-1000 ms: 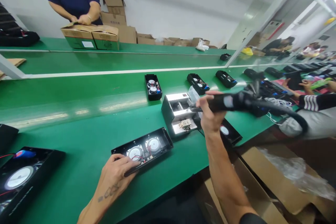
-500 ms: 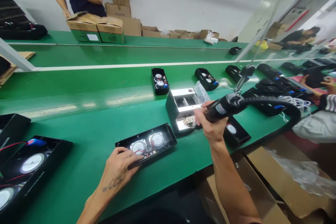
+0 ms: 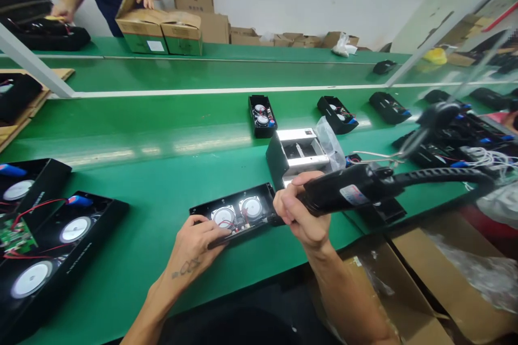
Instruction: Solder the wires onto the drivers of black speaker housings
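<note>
An open black speaker housing [image 3: 238,213] with two round silver drivers lies on the green bench in front of me. My left hand [image 3: 194,245] rests on its near left edge, fingers curled over the rim and holding it down. My right hand [image 3: 301,215] is closed round a black electric screwdriver [image 3: 343,192], whose tip points left at the housing's right end. A thick black cable [image 3: 441,176] trails from the tool to the right. Behind the tool stands a silver and black screw feeder box [image 3: 297,153].
Two larger open speaker housings [image 3: 48,248] lie at the left. More small housings [image 3: 262,115] ride the green conveyor belt [image 3: 162,118]. A person in dark blue handles cardboard boxes [image 3: 162,32] at the far side. An open carton [image 3: 424,285] sits at lower right.
My right hand brought the screwdriver down and left from the feeder box to the right end of the housing. My left hand stayed on the housing. The view shifted rightward.
</note>
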Available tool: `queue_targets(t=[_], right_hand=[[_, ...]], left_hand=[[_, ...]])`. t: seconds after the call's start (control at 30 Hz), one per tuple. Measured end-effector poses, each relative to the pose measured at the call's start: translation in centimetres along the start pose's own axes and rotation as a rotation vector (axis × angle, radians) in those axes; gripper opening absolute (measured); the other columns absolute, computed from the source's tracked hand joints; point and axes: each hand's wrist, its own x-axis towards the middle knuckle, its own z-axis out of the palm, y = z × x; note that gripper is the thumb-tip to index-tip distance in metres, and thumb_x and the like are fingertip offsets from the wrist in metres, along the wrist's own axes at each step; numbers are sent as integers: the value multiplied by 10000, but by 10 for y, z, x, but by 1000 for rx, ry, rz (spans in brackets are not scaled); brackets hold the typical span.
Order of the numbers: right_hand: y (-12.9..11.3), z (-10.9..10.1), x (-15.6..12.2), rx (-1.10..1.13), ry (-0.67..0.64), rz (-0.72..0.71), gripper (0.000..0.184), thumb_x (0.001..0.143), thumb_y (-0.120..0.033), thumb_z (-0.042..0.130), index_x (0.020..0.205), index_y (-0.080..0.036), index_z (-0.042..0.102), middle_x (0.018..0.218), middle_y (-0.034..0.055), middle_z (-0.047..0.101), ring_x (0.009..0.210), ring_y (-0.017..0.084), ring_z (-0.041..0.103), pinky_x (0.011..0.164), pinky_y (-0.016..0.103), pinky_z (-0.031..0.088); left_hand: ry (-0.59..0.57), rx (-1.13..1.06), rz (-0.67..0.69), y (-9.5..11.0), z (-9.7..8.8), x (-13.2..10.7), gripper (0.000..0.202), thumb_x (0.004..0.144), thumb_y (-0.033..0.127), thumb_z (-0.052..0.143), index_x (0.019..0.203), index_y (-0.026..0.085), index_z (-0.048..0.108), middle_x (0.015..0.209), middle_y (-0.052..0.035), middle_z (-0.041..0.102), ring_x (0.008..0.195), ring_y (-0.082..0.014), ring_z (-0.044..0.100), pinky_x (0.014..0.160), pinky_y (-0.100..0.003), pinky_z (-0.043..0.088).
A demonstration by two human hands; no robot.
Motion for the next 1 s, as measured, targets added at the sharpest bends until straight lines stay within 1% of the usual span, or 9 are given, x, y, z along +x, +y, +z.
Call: queue_targets(t=[0.17,0.3,0.4,0.47,0.53,0.63,0.77,0.9,1.0], right_hand=[[9,5,-1,-1,9,34,235,950,-223,718,1104,-273,547,587,-126,510,428,76,448,484,243,401],[-6,-10,7,-40,33,-32,256,902,-259,764,1025,-262,540,578,-117,520,439,89,479,478,248,412],[-28,-36,24,-154,281,-203,247,859,-212,776,925,-247,541,563,-114,503,446,89,496,505,263,446],[-36,-55,36,-308,476,-302,250,831,-177,781,948,-243,570,549,-118,504,441,94,500,528,282,471],[-35,-69,46,-439,550,-336,270,821,-186,788,999,-237,591,545,-118,528,431,106,513,532,298,480],[-21,-80,53,-481,489,-280,263,827,-210,793,974,-233,576,529,-122,548,407,113,520,509,298,467],[-15,-78,50,-450,369,-191,263,825,-212,811,942,-224,576,504,-126,539,391,99,491,481,280,433],[-28,-60,33,-341,211,-17,275,832,-216,812,1002,-232,597,516,-128,516,385,92,464,440,264,404],[-34,-37,17,-185,157,-5,253,873,-224,764,1039,-260,575,519,-136,478,373,79,413,423,249,397]], left_hand=[[8,3,0,0,-1,0,100,942,229,709,1014,282,755,854,42,785,780,-182,681,792,-366,485],[6,7,-1,1,-1,1,106,955,230,686,1015,278,759,863,38,790,765,-174,685,804,-372,491],[12,9,-1,1,-2,1,112,974,257,664,1016,277,765,869,32,797,761,-174,688,813,-375,501],[22,5,10,-1,-2,1,120,982,277,655,1014,282,770,868,30,800,766,-179,688,801,-370,506],[38,-3,20,-2,-2,2,126,981,293,654,1007,289,777,864,28,802,780,-188,689,781,-362,508],[52,-5,23,-4,-2,3,125,971,304,662,994,294,785,856,24,803,784,-197,683,753,-353,503],[33,-5,21,-3,-2,2,113,972,287,669,1011,291,775,863,32,800,773,-188,683,777,-356,502],[20,-5,9,0,-3,3,107,970,265,671,1010,279,769,857,30,795,753,-176,683,801,-361,501],[24,12,5,2,-4,4,104,945,240,685,979,276,776,834,28,789,740,-175,671,776,-355,496]])
